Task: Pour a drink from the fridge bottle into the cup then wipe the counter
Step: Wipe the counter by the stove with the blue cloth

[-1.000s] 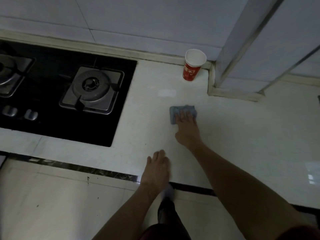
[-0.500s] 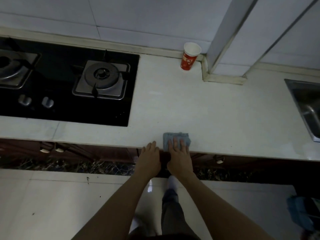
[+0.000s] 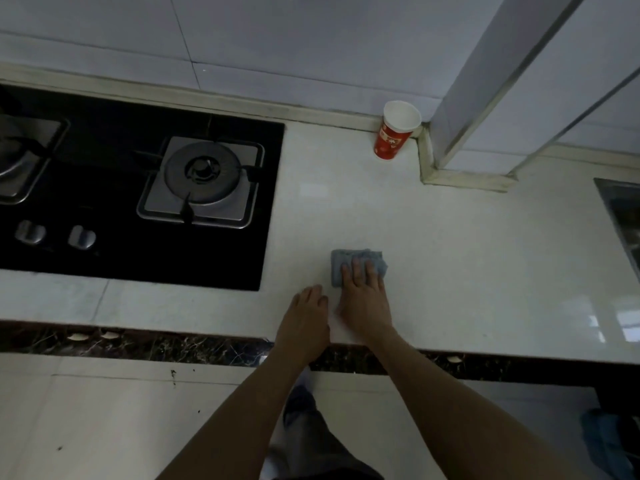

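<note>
A person's right hand [image 3: 363, 299] presses flat, fingers spread, on a folded grey-blue cloth [image 3: 346, 263] on the white stone counter [image 3: 450, 254], left hand [image 3: 306, 317] resting open and empty beside it; even strokes should steer clear of the red-and-white paper cup [image 3: 396, 131] at the back wall.

Dim, bluish exposure throughout. Window glare on the bench [image 3: 485, 271] at lower right. Wide-angle bending at frame edges. Soft focus overall; dark hob [image 3: 104, 202] area underexposed at left.
</note>
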A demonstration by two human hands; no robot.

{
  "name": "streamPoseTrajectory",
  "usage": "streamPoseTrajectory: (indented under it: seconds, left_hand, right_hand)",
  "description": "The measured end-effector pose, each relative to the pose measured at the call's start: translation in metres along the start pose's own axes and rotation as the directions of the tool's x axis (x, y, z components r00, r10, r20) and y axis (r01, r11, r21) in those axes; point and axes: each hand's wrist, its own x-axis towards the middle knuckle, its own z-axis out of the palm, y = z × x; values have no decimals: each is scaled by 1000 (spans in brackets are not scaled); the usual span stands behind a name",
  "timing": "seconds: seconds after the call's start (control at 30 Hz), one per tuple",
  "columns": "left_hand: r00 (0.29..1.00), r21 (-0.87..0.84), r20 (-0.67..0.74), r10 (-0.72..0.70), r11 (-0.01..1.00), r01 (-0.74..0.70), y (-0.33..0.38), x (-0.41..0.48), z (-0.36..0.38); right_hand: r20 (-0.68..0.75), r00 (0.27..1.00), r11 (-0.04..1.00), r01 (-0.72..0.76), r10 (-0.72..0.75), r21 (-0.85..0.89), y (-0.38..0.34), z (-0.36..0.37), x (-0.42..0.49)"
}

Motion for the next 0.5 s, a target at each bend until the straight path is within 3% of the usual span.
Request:
streamPoseTrajectory:
  seconds: [0.37,0.5]
  left_hand:
    - [999,68,5,-39,997,39,-38,119,-51]
    - [995,171,88,-55,985,39,-53,135,-56]
  right_hand:
    - [11,1000,1000,-8,8,-9,24,-63,207]
    - [18,999,999,-43,43,25,31,-79,262]
